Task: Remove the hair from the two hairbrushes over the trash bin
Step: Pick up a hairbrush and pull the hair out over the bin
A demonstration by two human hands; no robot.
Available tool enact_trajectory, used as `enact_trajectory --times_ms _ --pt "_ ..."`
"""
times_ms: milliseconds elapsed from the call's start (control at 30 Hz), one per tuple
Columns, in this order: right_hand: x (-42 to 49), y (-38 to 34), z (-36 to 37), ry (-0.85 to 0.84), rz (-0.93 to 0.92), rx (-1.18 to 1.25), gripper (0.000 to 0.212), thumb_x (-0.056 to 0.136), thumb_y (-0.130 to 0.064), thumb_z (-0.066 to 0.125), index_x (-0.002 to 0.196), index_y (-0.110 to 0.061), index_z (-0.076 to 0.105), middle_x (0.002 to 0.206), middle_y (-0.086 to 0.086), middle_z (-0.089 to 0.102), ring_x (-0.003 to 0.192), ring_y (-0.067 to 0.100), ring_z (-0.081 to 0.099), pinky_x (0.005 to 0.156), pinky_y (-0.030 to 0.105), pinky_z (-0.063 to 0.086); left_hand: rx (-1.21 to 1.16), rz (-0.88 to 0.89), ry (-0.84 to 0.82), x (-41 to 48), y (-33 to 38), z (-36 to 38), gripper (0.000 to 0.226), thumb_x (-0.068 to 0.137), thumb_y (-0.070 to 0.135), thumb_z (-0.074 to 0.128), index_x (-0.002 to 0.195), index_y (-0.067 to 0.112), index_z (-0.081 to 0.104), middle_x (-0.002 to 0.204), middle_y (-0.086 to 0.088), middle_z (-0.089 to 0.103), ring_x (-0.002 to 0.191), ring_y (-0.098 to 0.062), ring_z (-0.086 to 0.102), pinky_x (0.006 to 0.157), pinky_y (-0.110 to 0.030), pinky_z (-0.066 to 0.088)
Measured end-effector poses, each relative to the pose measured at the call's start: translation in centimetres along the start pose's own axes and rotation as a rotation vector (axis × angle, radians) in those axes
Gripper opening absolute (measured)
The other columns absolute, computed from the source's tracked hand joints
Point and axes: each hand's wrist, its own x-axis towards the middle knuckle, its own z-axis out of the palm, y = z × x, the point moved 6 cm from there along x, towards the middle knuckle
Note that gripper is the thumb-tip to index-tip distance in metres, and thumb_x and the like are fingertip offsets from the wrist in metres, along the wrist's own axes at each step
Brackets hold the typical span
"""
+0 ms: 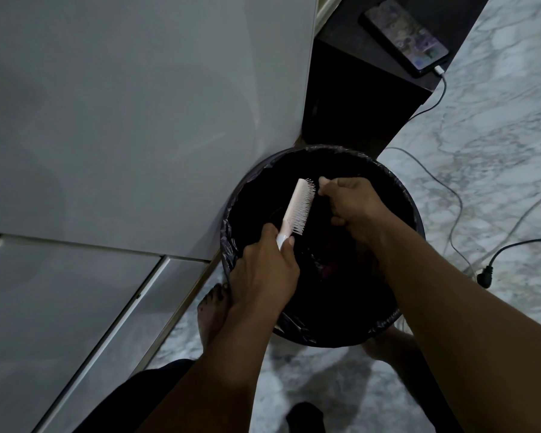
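Note:
A pale pink hairbrush (297, 206) is held over the round trash bin (400, 182), which is lined with a black bag. My left hand (263, 273) grips the brush by its handle, bristles facing right. My right hand (350, 204) is at the bristles near the brush tip, with thumb and finger pinched together there. Any hair between the fingers is too dark to make out. Only one hairbrush is in view.
A white cabinet (138, 120) stands left of the bin. A dark side table (363, 98) behind the bin carries a phone (403, 35) on a charging cable. More cables and a plug (484, 273) lie on the marble floor at right. My bare foot (213, 310) is beside the bin.

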Motion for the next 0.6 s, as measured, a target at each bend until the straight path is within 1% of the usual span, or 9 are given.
enact_trajectory --times_ms 167,200,267,333,367,400,433,500,600 --pt "-0.1 -0.7 -1.3 0.053 0.019 0.196 0.034 0.102 -0.028 0.056 0.071 -0.013 0.057 0.044 -0.007 0.038 0.034 0.005 0.033 0.036 0.019 0.028 0.035 -0.140 0.011 0.0 -1.1 -0.4 0.026 0.104 0.045 0.043 0.113 0.021 0.048 0.089 0.000 0.053 0.075 -0.023 0.049 0.065 -0.035 0.038" --pt "0.0 -0.7 -1.7 0.074 0.014 0.156 0.034 0.102 -0.028 0.056 0.071 -0.013 0.056 0.048 -0.004 0.039 0.037 0.007 0.034 0.038 0.021 0.030 0.028 -0.150 0.016 0.0 -1.1 -0.4 0.026 0.104 0.045 0.043 0.112 0.021 0.048 0.088 0.001 0.053 0.075 -0.023 0.049 0.065 -0.035 0.039" --pt "0.4 -0.3 -2.1 0.078 0.005 -0.086 0.030 0.100 -0.026 0.058 0.072 -0.014 0.057 0.059 0.000 0.048 0.047 0.012 0.043 0.045 0.025 0.037 0.007 -0.159 0.020 0.1 -1.1 -0.4 0.025 0.104 0.044 0.042 0.110 0.021 0.048 0.088 0.001 0.054 0.076 -0.024 0.051 0.065 -0.036 0.041" --pt "0.6 0.7 -1.9 0.031 0.042 -0.364 0.014 0.093 -0.022 0.068 0.084 -0.015 0.060 0.077 0.003 0.059 0.065 0.016 0.056 0.061 0.029 0.049 -0.011 -0.164 0.015 0.2 -1.0 -0.3 0.025 0.103 0.045 0.042 0.108 0.021 0.048 0.089 0.000 0.056 0.077 -0.024 0.053 0.066 -0.036 0.042" --pt "0.5 1.3 -1.7 0.010 0.068 -0.426 0.013 0.088 -0.022 0.074 0.092 -0.016 0.062 0.086 0.003 0.061 0.076 0.018 0.060 0.071 0.031 0.053 -0.022 -0.166 0.008 0.2 -1.0 -0.2 0.025 0.104 0.045 0.041 0.107 0.021 0.048 0.090 0.000 0.056 0.077 -0.024 0.052 0.066 -0.036 0.041" --pt "0.6 1.7 -1.4 0.002 0.073 -0.424 0.019 0.085 -0.023 0.077 0.097 -0.017 0.064 0.092 0.002 0.064 0.084 0.019 0.062 0.078 0.031 0.054 -0.032 -0.167 0.000 0.3 -0.9 -0.1 0.025 0.104 0.044 0.041 0.107 0.021 0.048 0.091 -0.001 0.057 0.077 -0.024 0.051 0.067 -0.036 0.040" --pt "0.5 1.6 -1.1 0.003 0.057 -0.371 0.020 0.084 -0.025 0.079 0.098 -0.017 0.066 0.093 0.001 0.066 0.085 0.017 0.064 0.077 0.028 0.055 -0.040 -0.165 -0.006 0.3 -0.9 0.0 0.025 0.104 0.044 0.041 0.107 0.021 0.049 0.092 -0.002 0.058 0.078 -0.024 0.051 0.067 -0.036 0.040" --pt "-0.1 0.5 -0.2 -0.031 0.000 -0.198 0.015 0.086 -0.025 0.077 0.095 -0.017 0.070 0.087 -0.001 0.067 0.077 0.012 0.061 0.065 0.021 0.052 -0.057 -0.157 -0.020 0.4 -0.8 0.2 0.026 0.103 0.045 0.041 0.106 0.021 0.050 0.095 -0.003 0.061 0.081 -0.026 0.054 0.069 -0.036 0.041" --pt "-1.0 -0.7 1.0 -0.127 -0.045 -0.071 0.016 0.088 -0.021 0.075 0.100 -0.010 0.072 0.088 0.001 0.068 0.079 0.013 0.060 0.072 0.032 0.052 -0.081 -0.132 -0.029 0.6 -0.6 0.4 0.026 0.102 0.047 0.041 0.104 0.023 0.051 0.097 -0.002 0.065 0.084 -0.027 0.060 0.068 -0.036 0.043"
